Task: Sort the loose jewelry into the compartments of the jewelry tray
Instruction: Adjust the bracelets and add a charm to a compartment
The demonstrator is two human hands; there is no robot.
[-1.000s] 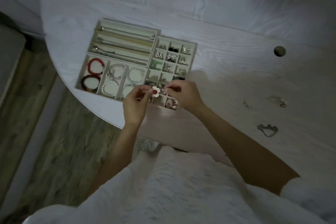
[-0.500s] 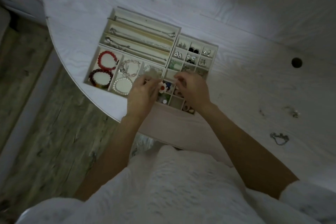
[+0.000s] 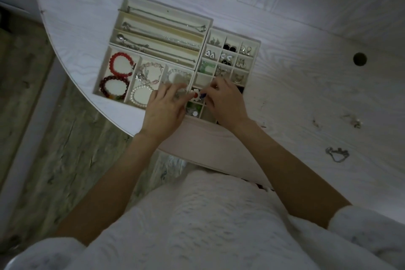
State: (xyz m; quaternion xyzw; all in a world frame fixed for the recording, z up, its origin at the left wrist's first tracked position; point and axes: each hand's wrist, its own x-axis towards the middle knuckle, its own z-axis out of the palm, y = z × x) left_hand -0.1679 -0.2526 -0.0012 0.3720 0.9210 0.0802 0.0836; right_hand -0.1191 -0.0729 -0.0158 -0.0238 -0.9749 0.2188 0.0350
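Both hands have come lower over the near rows of the small-cell section since a second ago, and the white flower earring (image 3: 195, 95) with its red centre now sits down at a cell near the tray's front edge rather than held up between the hands. Left hand (image 3: 164, 110) has its fingers curled, the fingertips pinching the flower from its nine o'clock side. Right hand (image 3: 225, 103) is curled too, its fingertips meeting the flower from three o'clock; whether it grips the earring or only touches it cannot be told.

At twelve o'clock from the hands, the jewelry tray (image 3: 256, 42) has earrings in its small cells. At ten o'clock lie the long slots with chains (image 3: 162, 35), and at nine o'clock the red bead bracelet (image 3: 121, 63), the dark bead bracelet (image 3: 114, 87) and the pearl bracelet (image 3: 140, 96).

On the white table (image 3: 306, 17), loose pieces lie well apart at three to four o'clock: a silver chain (image 3: 336, 154) and a small earring (image 3: 355, 122).
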